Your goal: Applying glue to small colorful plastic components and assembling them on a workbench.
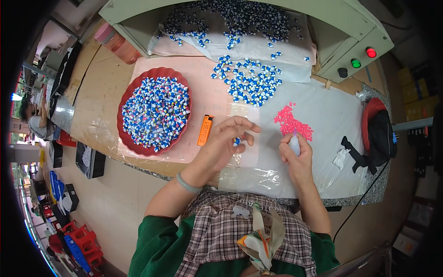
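My left hand point(220, 141) is raised over the table's near side, fingers curled, with a small blue-and-white piece point(236, 141) pinched in them. In my right hand point(299, 162) is a small whitish squeeze bottle point(294, 145) with a thin purple tip. That tip points away from me, at the near edge of a pile of tiny pink pieces point(290, 121) on the white sheet. Many loose blue-and-white pieces point(251, 83) lie beyond my hands. To the left, a red scalloped bowl point(159, 72) is heaped with similar pieces, some showing pink or yellow. An orange lighter point(205, 130) lies between bowl and left hand.
A pale green cabinet point(339, 51) stands at the back, its opening holding more pieces on cloth. Red and green lights mark its right side. A pink-lidded bottle point(121, 45) is at back left. At right lie a crumpled tissue point(341, 158) and a black-and-red bag point(382, 134).
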Motion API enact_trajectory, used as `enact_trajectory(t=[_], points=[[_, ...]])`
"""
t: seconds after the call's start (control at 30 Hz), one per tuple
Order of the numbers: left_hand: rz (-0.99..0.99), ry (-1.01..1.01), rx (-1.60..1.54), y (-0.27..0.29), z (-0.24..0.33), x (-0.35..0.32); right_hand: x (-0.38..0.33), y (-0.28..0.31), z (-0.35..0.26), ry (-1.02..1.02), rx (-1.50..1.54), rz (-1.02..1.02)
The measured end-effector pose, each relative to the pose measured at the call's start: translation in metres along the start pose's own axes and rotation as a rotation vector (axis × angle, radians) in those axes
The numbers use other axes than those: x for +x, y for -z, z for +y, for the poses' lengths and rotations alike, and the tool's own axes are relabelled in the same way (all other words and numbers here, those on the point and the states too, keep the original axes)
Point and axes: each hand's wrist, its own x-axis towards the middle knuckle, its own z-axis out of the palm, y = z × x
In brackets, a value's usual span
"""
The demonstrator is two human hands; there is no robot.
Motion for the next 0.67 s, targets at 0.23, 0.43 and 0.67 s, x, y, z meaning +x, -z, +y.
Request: enact_trajectory(t=[0.23, 0.43, 0.67], points=[[0.268, -0.783, 1.508, 0.017, 0.026, 0.05, -0.001, 0.001, 0.007, 0.02, -0.026, 0.031], [0.311, -0.815, 1.76, 0.033, 0.018, 0.072, -0.003, 0.0, 0.006, 0.037, -0.099, 0.027], [0.167, -0.295, 1.126, 0.037, 0.027, 0.043, -0.004, 0.001, 0.011, 0.029, -0.001, 0.051]])
